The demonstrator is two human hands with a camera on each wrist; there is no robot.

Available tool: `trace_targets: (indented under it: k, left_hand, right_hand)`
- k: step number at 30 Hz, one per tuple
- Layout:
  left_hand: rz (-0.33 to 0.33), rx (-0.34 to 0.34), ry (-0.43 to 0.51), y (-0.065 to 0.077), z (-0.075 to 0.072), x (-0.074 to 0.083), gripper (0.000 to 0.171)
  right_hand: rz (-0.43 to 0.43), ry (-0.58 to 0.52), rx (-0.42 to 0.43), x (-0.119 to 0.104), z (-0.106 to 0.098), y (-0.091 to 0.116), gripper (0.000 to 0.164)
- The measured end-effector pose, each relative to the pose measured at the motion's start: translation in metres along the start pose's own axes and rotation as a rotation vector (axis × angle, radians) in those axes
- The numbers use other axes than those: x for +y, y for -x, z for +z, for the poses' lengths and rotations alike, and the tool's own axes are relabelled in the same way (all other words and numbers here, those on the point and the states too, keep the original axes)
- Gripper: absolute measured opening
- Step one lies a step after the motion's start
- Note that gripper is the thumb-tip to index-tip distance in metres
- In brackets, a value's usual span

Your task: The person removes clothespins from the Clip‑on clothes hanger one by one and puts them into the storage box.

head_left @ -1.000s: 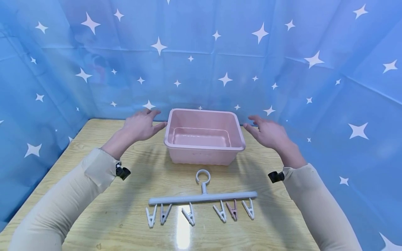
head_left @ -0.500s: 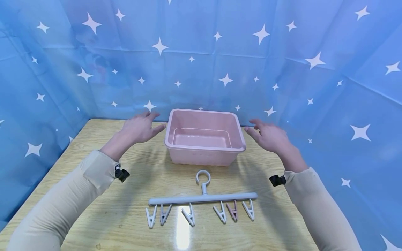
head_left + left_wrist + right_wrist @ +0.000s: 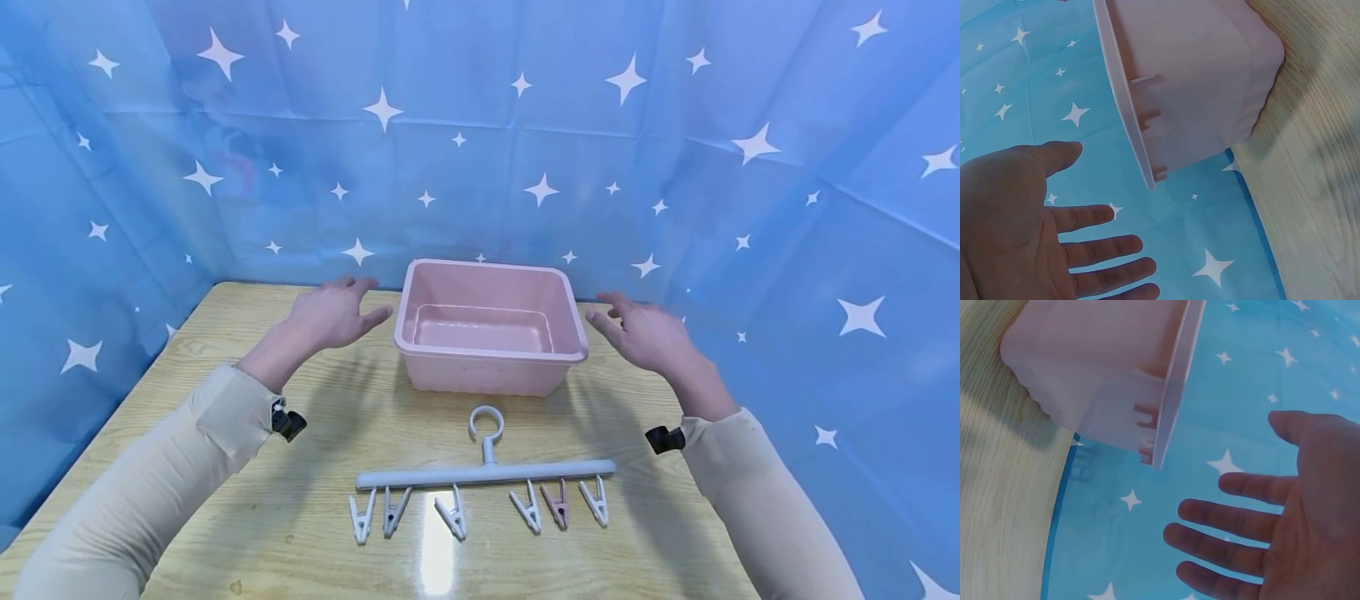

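Beige left sleeve [image 3: 150, 483]: left of the pink basin [image 3: 480, 373], cut off at the head view's lower edge. Black left wrist piece [image 3: 288, 423]: left of the basin, details too small to make out.

Left hand [image 3: 330, 315]: just left of the basin, apart from its rim; fingers straight and spread, thumb towards the basin. Outer fingers largely hidden in the head view; palm and little finger cut off in the left wrist view.

Basin: upright on the wood-grained table [image 3: 255, 521], between both sets of fingertips, before blue star-printed cloth [image 3: 570, 150]. Outer back wall and underside hidden; cut off at the top of both wrist views; front marking too faint to read.

Pale hanger [image 3: 487, 474]: flat on the basin's near side, hook towards the basin. Six clips [image 3: 457, 527], fifth from left dusky pink; joins to the bar hard to make out.

Right hand [image 3: 647, 335]: just right of the basin, apart from its rim; fingers extended, thumb apart. Palm cut off in the right wrist view.

Black right wrist piece [image 3: 665, 438], beige right sleeve [image 3: 765, 500]: right of the basin; sleeve cut off below.
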State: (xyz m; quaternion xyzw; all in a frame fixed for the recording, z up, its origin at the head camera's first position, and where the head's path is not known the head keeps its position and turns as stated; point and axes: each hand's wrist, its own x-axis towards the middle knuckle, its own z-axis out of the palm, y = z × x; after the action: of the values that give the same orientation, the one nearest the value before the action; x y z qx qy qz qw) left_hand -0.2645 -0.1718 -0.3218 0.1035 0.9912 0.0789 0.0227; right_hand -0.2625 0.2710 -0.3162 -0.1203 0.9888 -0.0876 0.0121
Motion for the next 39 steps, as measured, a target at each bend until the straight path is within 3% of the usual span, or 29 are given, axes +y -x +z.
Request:
trace_targets:
  k: [15,39]
  left_hand:
    - [0.018,-0.035,-0.022,0.003,0.014,-0.001,0.068]
    - [0.045,-0.101,-0.055,0.012,0.031,0.0,0.065]
  right_hand:
    - [0.031,0.011,-0.028,0.004,0.011,0.011,0.073]
    - [-0.011,0.031,-0.048,0.007,0.03,0.025,0.072]
